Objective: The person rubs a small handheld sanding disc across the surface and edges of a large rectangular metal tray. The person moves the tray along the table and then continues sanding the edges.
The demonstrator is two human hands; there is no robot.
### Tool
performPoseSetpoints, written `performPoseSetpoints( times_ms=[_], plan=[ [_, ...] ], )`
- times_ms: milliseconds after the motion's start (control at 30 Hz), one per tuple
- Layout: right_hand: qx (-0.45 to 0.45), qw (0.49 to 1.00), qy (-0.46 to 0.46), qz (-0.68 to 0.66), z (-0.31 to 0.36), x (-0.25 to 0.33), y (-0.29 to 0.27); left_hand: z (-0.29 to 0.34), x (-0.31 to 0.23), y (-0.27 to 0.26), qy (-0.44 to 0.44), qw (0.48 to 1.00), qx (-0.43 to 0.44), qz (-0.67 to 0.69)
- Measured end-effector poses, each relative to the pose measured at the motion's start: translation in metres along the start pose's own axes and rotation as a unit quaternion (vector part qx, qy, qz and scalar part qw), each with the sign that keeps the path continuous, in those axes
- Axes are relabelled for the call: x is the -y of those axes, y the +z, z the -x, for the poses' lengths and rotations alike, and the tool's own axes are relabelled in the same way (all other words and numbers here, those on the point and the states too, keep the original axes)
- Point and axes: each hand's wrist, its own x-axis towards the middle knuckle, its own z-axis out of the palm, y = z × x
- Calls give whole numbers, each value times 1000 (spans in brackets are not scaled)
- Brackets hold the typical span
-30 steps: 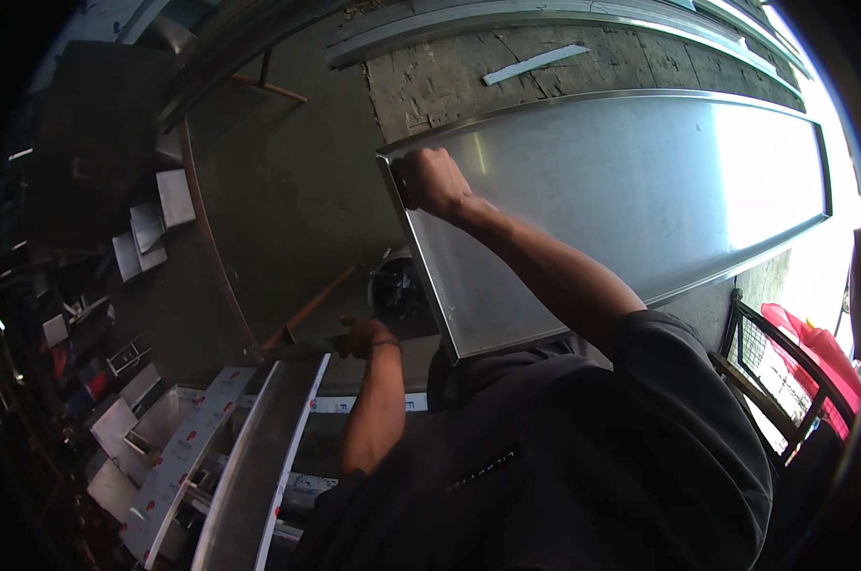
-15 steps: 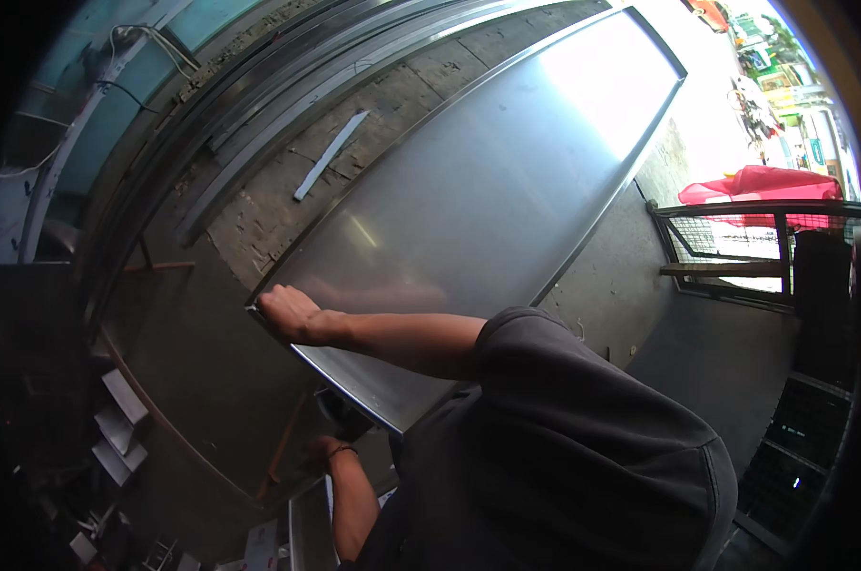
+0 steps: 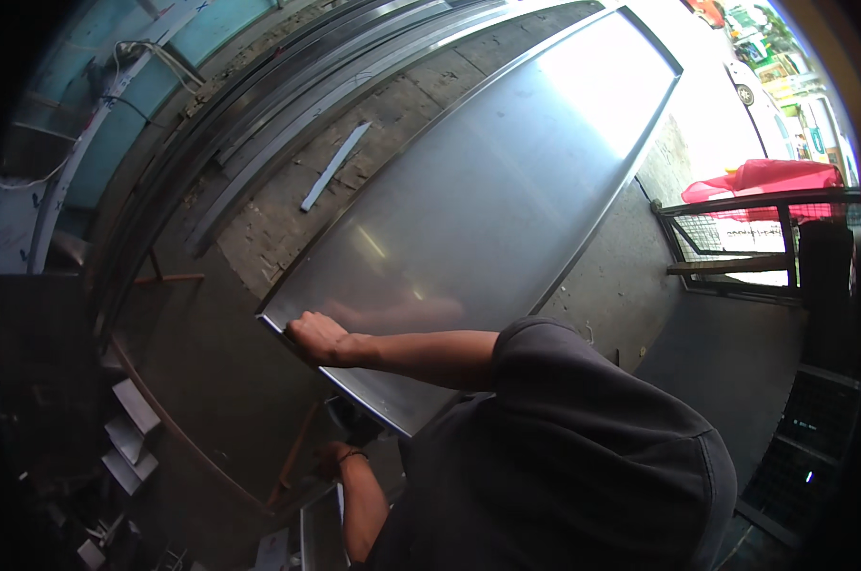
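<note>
A long, shallow metal panel (image 3: 450,209) with raised edges stretches away from me toward the far right, its surface shiny. My right hand (image 3: 318,337) reaches across to the panel's near short edge, closed in a fist over the rim, a little in from the left corner. What its fingers hold, if anything, is hidden. Lower down, my left hand (image 3: 332,460) hangs in shadow below the near edge, a dark band round its wrist. Its fingers are too dark to make out. Close by it is a dark object (image 3: 350,416) partly under the panel.
Long metal profiles (image 3: 288,133) lie along the far left, beside a worn board (image 3: 269,238) bearing a narrow strip (image 3: 335,167). Bent metal pieces (image 3: 131,433) are at lower left. A mesh-sided metal frame (image 3: 735,238) with red cloth (image 3: 763,178) stands right.
My right hand has slid along the panel's near edge, away from the left corner toward me. The whole view has shifted slightly; my left hand stays low beside the near edge.
</note>
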Motion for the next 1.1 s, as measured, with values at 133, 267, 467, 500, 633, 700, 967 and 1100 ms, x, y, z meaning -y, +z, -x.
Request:
performPoseSetpoints(
  times_ms=[133,267,467,500,633,700,967,1100],
  plan=[
    [28,999,-34,6,37,-22,4,43,-31,-28,-120,973,19,196],
    [-60,993,-74,72,-27,-30,-10,75,-51,-71,-243,899,8,364],
    [1,998,-51,29,-4,0,-16,74,-36,-77,-278,868,18,412],
    [12,999,-30,27,11,-2,-11,75,-35,-76,-274,869,0,413],
    [43,998,-42,11,6,-10,-18,82,-39,-89,-279,851,32,443],
    [50,998,-27,3,-26,4,-35,79,-37,-86,-282,855,34,435],
    [-77,986,-122,83,14,-21,1,79,-37,-87,-284,854,37,434],
    [37,999,-23,24,-17,-9,-21,78,-39,-86,-283,861,40,421]
  ],
)
